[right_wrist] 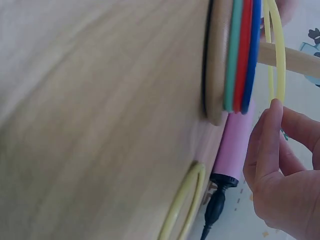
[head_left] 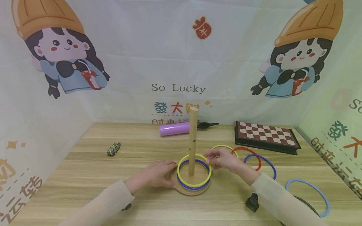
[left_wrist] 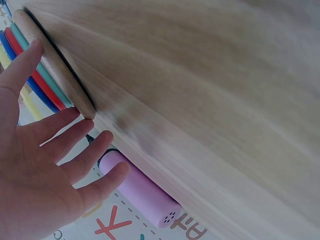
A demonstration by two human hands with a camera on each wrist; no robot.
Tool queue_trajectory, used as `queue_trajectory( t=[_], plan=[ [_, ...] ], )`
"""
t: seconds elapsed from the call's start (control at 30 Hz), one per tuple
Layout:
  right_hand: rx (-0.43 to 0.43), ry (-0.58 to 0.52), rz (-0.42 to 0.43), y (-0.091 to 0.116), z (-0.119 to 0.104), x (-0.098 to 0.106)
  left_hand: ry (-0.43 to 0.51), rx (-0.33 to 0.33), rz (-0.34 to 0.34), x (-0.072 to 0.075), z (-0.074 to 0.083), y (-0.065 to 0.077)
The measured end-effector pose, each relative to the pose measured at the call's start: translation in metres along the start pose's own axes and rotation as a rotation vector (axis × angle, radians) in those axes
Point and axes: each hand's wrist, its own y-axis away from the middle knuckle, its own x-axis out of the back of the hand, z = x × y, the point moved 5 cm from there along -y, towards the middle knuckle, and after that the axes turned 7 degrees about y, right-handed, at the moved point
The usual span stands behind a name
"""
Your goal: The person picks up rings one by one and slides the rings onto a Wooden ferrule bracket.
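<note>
A round wooden base (head_left: 195, 193) carries an upright wooden post (head_left: 192, 141). Stacked flat on the base are a green ring (right_wrist: 233, 60), a red ring (right_wrist: 243, 55) and a blue ring (right_wrist: 254, 55). My right hand (head_left: 222, 158) pinches the edge of a yellow ring (right_wrist: 280, 55) between thumb and fingertips. This ring encircles the post just above the blue one, with a gap between them in the right wrist view. On the left side, my left hand (head_left: 155, 174) touches the base's edge with its thumb and fingertips, fingers spread and fairly straight.
To the right lie another yellow ring (head_left: 223, 146), a red ring (head_left: 259, 161), a dark blue ring (head_left: 271, 164) and a light blue ring (head_left: 328, 204). Behind the post lies a purple hand pump (head_left: 173, 129). A checkered game board (head_left: 266, 133) stands back right, a toy car (head_left: 114, 149) left.
</note>
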Motion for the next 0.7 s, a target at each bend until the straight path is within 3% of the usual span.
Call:
queue_trajectory(
  t=[0.3,0.7],
  plan=[
    [0.001,0.025,-0.018,0.000,0.005,-0.005,0.013,0.008,0.001,-0.001,-0.001,0.000],
    [0.026,0.093,0.020,-0.003,0.012,-0.008,0.031,0.018,-0.005,-0.001,-0.002,0.000]
  ],
)
